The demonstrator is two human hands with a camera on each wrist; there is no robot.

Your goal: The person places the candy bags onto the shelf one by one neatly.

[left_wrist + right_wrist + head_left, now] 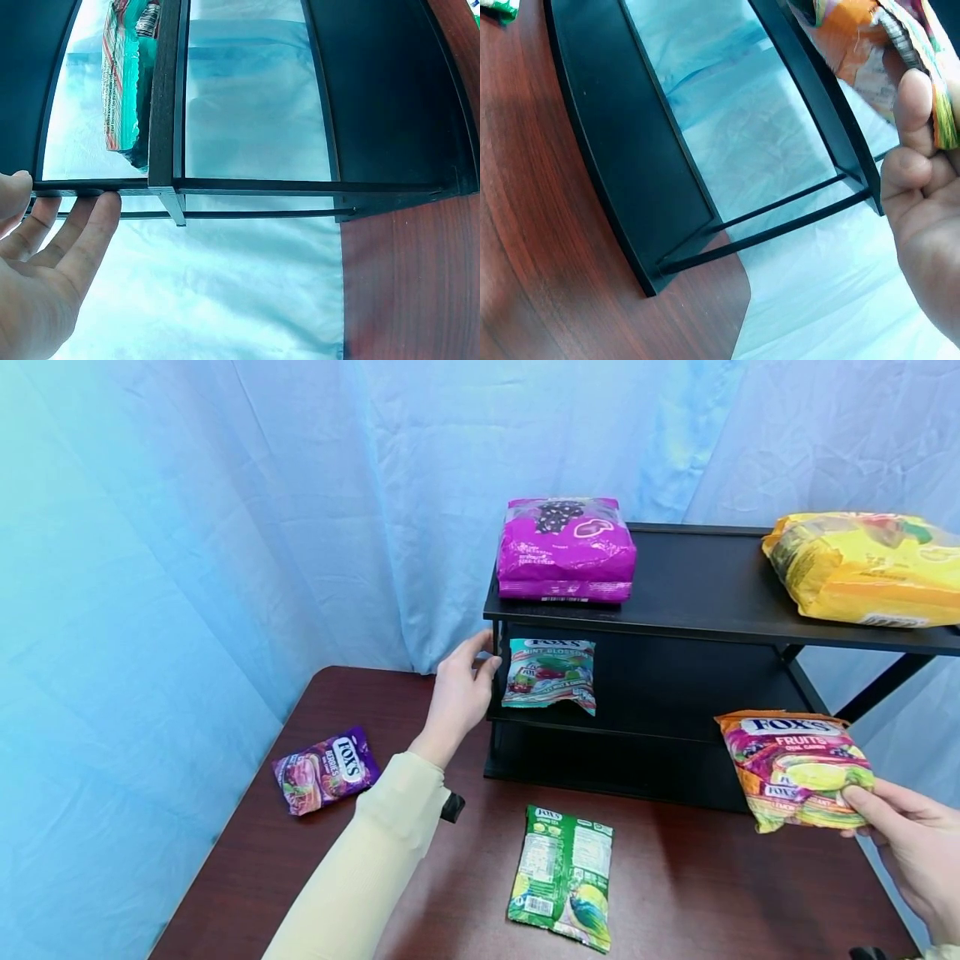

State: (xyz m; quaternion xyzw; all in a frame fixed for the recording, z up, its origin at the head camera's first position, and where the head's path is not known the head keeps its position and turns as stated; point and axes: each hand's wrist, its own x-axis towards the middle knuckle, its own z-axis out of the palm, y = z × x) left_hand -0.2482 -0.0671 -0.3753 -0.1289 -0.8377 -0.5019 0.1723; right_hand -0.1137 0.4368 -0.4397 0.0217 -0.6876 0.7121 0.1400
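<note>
My right hand [911, 839] pinches a bag of Fox's fruits candy [798, 768] by its lower right corner, thumb on the front. The candy bag hangs in front of the black shelf's right side. In the right wrist view its crimped edge lies between thumb and fingers. My left hand [461, 689] holds the left front post of the black shelf [705, 577], thumb and fingers on either side of it. Just right of that post, a teal mint blossom candy bag [551, 675] stands on the middle tier.
A purple bag [566, 552] and a yellow bag [873, 572] sit on the top tier. On the dark wooden table [465, 877] lie a green candy bag [562, 877] and a purple berries candy bag [327, 772]. Blue curtains [300, 527] hang behind.
</note>
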